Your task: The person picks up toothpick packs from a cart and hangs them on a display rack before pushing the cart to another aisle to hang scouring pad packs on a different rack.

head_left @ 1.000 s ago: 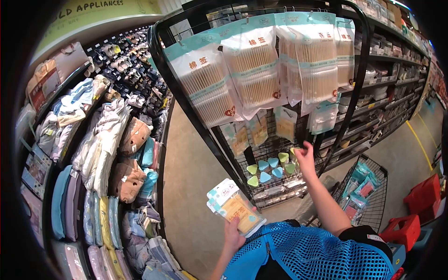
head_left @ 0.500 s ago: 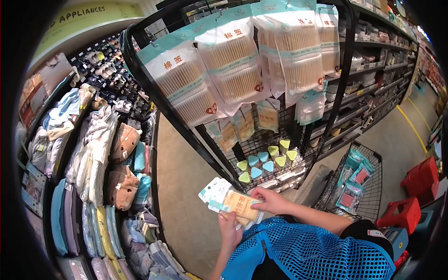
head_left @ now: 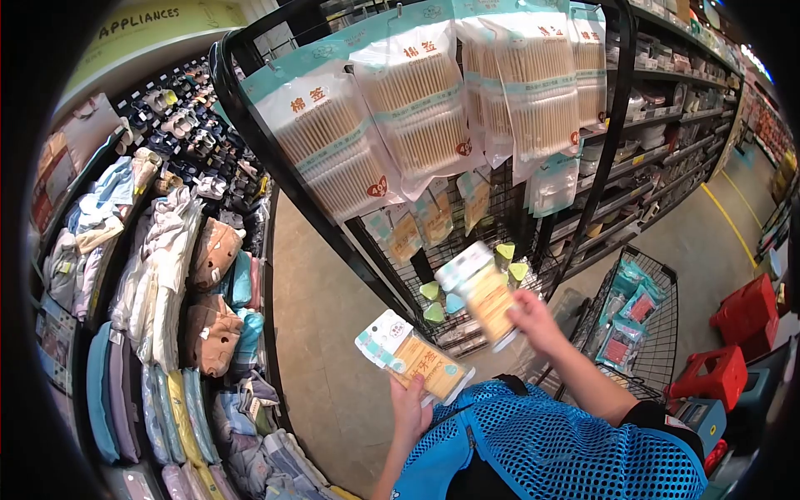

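My left hand [head_left: 407, 408] grips a flat pack of bamboo toothpicks [head_left: 421, 362] by its lower edge, with its white and teal header pointing up and left. My right hand [head_left: 535, 321] is closed on the edge of a second toothpick pack [head_left: 485, 293], blurred by motion and held apart from the first, up and to the right. Behind it stand green and blue triangular-topped containers [head_left: 504, 252], partly hidden by this pack. Similar toothpick packs [head_left: 436, 221] hang on the wire rack beyond my hands. Above them hang large cotton swab bags [head_left: 417, 100].
A black rack frame [head_left: 321, 250] rises ahead. To the right is a wire basket cart [head_left: 667, 312] with teal packets [head_left: 627, 333], then red stools [head_left: 708, 375]. Folded clothes [head_left: 158, 275] and brown bear-faced items [head_left: 212, 333] fill shelves on the left.
My hands have moved apart. The right hand has lifted one toothpick pack up and right toward the rack, away from the pack staying in my left hand.
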`<state>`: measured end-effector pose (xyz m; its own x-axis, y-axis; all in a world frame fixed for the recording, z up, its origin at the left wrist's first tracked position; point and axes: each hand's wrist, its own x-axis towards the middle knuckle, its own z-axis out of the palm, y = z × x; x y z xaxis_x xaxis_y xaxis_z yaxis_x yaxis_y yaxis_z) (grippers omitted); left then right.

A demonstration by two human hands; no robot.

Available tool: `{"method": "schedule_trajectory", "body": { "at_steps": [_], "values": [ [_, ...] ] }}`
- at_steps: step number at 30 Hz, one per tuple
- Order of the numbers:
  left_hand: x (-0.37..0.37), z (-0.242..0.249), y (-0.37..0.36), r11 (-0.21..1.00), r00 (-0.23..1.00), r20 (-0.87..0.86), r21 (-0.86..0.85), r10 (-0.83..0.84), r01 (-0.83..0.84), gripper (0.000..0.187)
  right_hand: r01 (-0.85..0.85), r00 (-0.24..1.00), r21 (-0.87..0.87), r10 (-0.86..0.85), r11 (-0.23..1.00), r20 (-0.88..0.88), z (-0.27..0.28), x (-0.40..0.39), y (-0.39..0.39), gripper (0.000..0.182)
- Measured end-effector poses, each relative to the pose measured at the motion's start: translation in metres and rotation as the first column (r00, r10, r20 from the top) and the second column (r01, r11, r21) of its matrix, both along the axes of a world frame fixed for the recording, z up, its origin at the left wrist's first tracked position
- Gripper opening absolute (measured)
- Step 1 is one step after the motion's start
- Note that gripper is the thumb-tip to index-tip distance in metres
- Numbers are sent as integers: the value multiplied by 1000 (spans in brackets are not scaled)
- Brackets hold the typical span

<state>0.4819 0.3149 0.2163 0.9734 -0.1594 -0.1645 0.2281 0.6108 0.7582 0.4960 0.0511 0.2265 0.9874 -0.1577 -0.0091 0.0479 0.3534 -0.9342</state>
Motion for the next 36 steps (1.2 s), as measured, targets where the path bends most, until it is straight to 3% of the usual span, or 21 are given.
{"method": "schedule_trajectory", "body": {
  "at_steps": [4,6,15,28,30,33,34,36],
  "values": [
    [-1,4,5,999,999,-42,-31,5,-6,50,365,916,21,-363,931,168,8,4,-61,18],
    [0,4,5,999,999,-40,-36,-2,0,49,435,873,45,-434,899,222,30,6,-78,18],
    [-3,-7,5,1000,1000,3,-4,-16,16,45,455,852,52,-451,889,264,51,36,-104,22],
    [-10,3,4,1000,1000,-17,-28,11,-12,45,375,918,152,-390,914,79,38,70,-105,19],
    [-10,7,2,1000,1000,-29,-8,6,-6,46,348,933,168,-359,922,36,25,84,-110,26],
    [-8,7,-1,1000,1000,-31,14,-4,4,47,314,939,353,-343,881,23,4,98,-104,42],
    [-8,5,-1,1000,999,-33,20,-6,7,48,306,947,385,-321,871,-26,-4,97,-99,48],
    [-9,2,0,1000,1000,-19,13,-10,10,48,435,897,451,-329,780,-296,-22,90,-78,52]
  ]
}}
